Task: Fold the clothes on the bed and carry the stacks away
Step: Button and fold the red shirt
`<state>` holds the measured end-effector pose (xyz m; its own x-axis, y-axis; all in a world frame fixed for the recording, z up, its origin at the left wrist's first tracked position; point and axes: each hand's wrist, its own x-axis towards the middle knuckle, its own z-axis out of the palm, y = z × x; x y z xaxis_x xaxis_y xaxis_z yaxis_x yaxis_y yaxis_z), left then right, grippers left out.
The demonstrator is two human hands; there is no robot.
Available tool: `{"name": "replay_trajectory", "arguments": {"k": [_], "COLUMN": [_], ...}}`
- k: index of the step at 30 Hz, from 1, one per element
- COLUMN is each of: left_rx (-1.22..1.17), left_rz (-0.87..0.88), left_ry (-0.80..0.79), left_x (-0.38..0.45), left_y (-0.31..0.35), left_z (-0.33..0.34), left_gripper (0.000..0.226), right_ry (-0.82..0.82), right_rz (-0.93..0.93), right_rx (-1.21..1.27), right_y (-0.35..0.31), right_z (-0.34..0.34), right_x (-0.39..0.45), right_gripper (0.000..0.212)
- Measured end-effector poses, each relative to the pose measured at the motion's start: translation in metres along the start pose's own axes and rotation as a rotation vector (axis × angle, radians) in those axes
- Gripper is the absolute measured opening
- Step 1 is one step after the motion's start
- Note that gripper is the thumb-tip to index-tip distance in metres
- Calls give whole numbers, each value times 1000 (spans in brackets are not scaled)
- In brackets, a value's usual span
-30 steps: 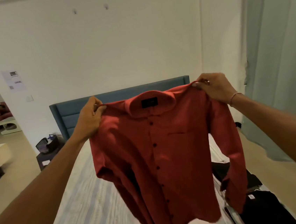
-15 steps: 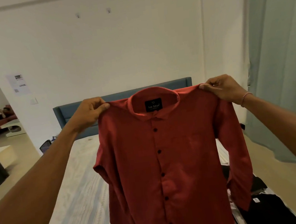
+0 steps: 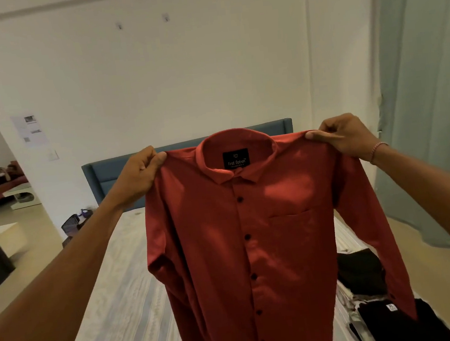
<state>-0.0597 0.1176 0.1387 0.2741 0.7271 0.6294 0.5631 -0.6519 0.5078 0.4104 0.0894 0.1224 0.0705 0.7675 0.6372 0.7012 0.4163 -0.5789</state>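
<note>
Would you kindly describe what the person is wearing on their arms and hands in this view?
Both forearms are bare, with no sleeves in view. The left hand shows no ring, watch or glove. The right hand is likewise ungloved, and its wrist carries a thin pinkish-red thread bracelet. A dark blur at the bottom left corner may be clothing, but it is too unclear to tell.

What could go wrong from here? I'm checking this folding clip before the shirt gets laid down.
The red shirt hangs from pinches at the shoulders by the left hand and right hand; either pinch could slip and the shirt would likely drop crooked. Its right-side sleeve dangles over the folded black clothes on the bed and might drag across them and muss that pile.
</note>
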Motion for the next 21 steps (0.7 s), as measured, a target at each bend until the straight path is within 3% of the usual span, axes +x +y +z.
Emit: {"name": "replay_trajectory", "arguments": {"k": [5,13,16,18,21], "left_rx": [-181,40,135,185,151], "left_rz": [-117,-32,-24,-29,-28], "left_ry": [-39,-94,-120,-139,-125], "left_x": [-2,1,1,1,4], "left_y": [5,6,0,-1,-4], "left_z": [8,-7,-12,-14,-14], "left_gripper": [33,22,42,49,32], "right_ry": [-131,-142,-130,-119,-133], "right_rz": [-32,-41,-44,-53,-71], "right_rx": [69,-140,-184,-206,-140], "right_y": [-5,1,0,-2,-7], "right_z": [4,10,11,11,13], "right_x": [-1,-2,-3,-3,-7], "right_gripper": [42,34,25,29,38]}}
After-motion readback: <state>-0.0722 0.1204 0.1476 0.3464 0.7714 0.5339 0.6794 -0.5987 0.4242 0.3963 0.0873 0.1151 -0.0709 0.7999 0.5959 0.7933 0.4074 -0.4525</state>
